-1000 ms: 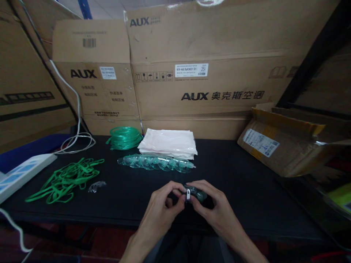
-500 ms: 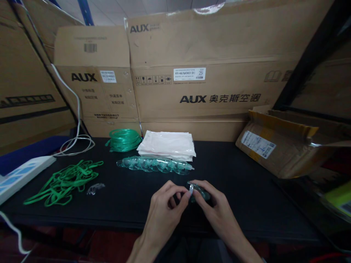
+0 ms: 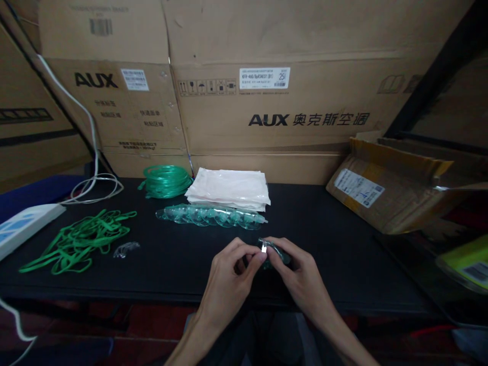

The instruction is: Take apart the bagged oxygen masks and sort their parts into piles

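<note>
Both my hands meet over the front middle of the black table. My left hand pinches a small white clip at the rim of a clear green face mask. My right hand wraps round that mask from the right and holds it just above the table. Most of the mask is hidden by my fingers. A row of several nested clear green masks lies just beyond my hands.
A stack of white plastic bags and a coil of green tubing lie at the back. Green elastic straps and small clear clips lie left. An open cardboard box stands right; large AUX cartons wall the back.
The view has tilted down a little. My hands stay together on the mask, and the white clip has shifted slightly up against the mask's rim.
</note>
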Demonstrator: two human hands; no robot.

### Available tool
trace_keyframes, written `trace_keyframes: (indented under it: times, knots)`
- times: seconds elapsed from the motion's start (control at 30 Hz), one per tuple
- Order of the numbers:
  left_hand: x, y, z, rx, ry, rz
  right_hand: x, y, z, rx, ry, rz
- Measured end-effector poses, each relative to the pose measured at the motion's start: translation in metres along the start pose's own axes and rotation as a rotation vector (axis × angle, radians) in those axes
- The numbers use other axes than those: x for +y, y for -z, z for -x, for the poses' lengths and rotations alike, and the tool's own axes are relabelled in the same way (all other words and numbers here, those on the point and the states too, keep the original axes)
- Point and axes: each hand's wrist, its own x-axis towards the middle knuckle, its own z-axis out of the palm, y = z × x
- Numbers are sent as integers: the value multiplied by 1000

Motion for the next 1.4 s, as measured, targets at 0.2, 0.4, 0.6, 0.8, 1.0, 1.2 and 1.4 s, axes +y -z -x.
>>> trace_keyframes:
  times: [0.2, 0.4, 0.6, 0.8, 1.0, 1.2, 1.4]
  knots:
    - [-1, -2, 1, -5, -19, -27, 1, 0, -1, 11, 26, -6]
    - [0, 0, 2, -1, -20, -27, 2, 0, -2, 1, 34, -14]
    - [0, -1, 1, -4, -28, -33, 3, 1, 0, -7, 29, -21]
    - [-1, -1, 0, 9, -10, -4, 3, 0, -1, -35, 19, -15]
    - [-4, 0, -3, -11, -36, 53, 3, 0, 2, -6, -15, -49]
    - [-8, 2, -3, -31, -60, 67, 4, -1, 0, -5, -56, -80]
    - [-12, 7, -6, -11, -110, -38, 0, 1, -1, -25, -21, -83]
